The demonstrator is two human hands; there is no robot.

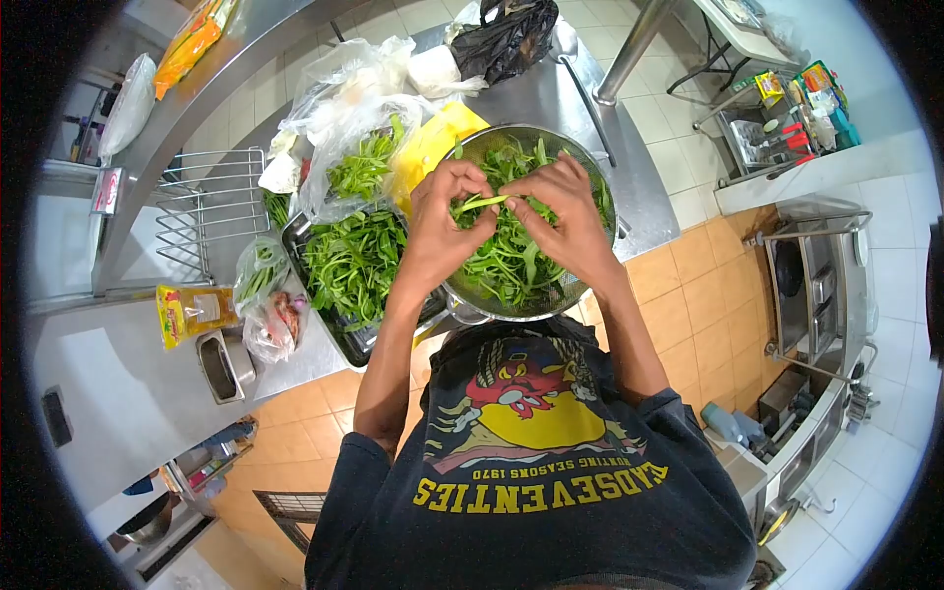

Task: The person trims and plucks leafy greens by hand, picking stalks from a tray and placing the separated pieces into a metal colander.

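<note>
Dark T-shirt [531, 472] nearest the lens. Beyond it, 2 hands over a metal colander [602, 175] of leafy greens [516, 261]. Right hand [565, 211]: thumb and forefinger pinch 1 pale green stem [482, 202]. Left hand [438, 221]: fingers curled about the stem's other end; cannot tell if the tips grip. Step, judged: handling 1 stem; moving it calls for light, opposed fingertips. Black tray [356, 346] of greens sits beside the colander. Crowding its far left side: yellow item [433, 147], clear plastic bag [320, 187].
</note>
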